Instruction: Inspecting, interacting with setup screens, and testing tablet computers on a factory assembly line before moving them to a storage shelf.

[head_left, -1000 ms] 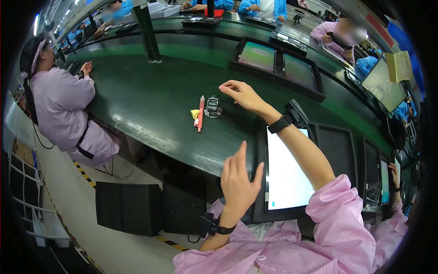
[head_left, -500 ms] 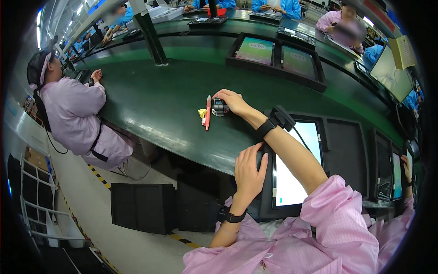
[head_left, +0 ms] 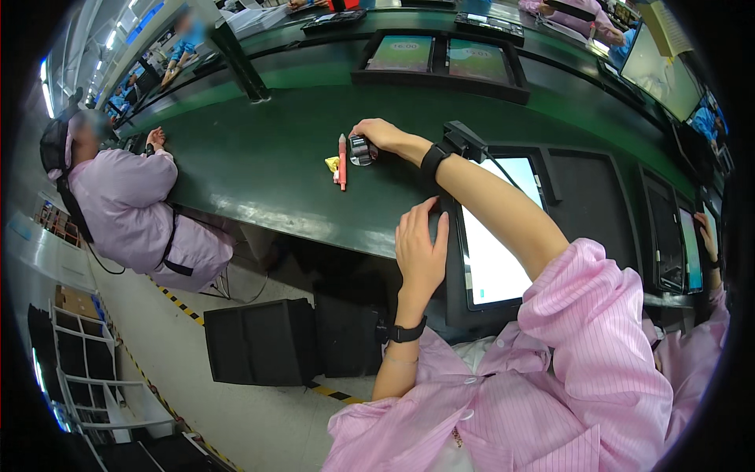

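My right hand (head_left: 382,135) reaches across the green bench, its fingers curled round the far side of a small black round object (head_left: 362,151) with a shiny face. The thumb is mostly hidden, and the object's exact kind is unclear. Just left of it lie a pink pen (head_left: 343,164) and a crumpled yellow scrap (head_left: 331,164). My left hand (head_left: 422,245) rests at the bench's near edge, fingers spread and holding nothing. Beside it, a tablet with a lit white screen (head_left: 494,271) lies in a black tray (head_left: 594,206), partly under my right forearm.
Two lit tablets (head_left: 399,55) sit in another black tray at the far side. A post (head_left: 242,67) rises from the bench. On the left a person in pink (head_left: 118,189) sits at the bench. Black boxes (head_left: 259,342) stand below on the floor. Another tablet (head_left: 690,244) is at right.
The whole view has shifted, so the bench and its things appear higher in the picture. My right hand stays at the small black object; my left hand keeps its spread fingers near the tray.
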